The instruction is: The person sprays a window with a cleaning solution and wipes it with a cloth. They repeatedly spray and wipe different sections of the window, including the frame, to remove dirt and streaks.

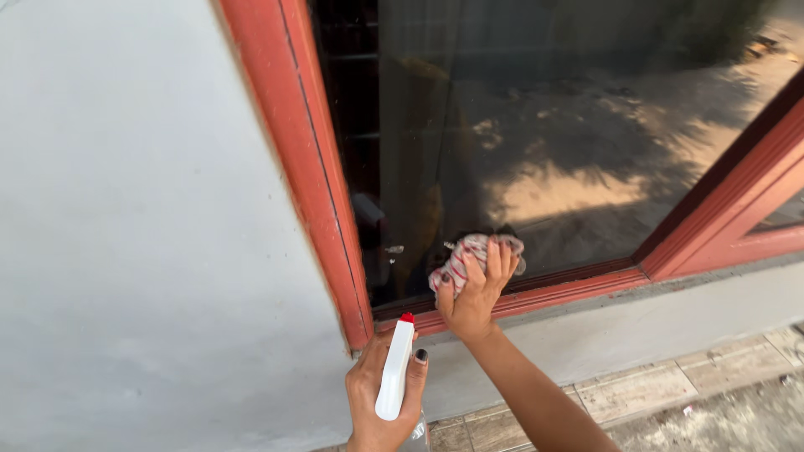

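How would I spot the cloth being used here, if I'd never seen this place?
Find the red window frame set in the grey wall, then the bottom edge of its dark glass pane. There the right hand presses a crumpled cloth to the glass. It is the only soft, red-and-white striped thing; the left hand holds a hard white spray bottle.

Spray bottle (pixel 395 368): body runs off the bottom edge, mostly hidden w/ the left hand (pixel 381 393) wrapped round it. Cloth (pixel 473 255) partly covered by right hand (pixel 476 293) fingers. Window frame (pixel 306 167) cut off top & right. Behind the glass (pixel 569 125): too dark, just reflections, can't tell what's inside.
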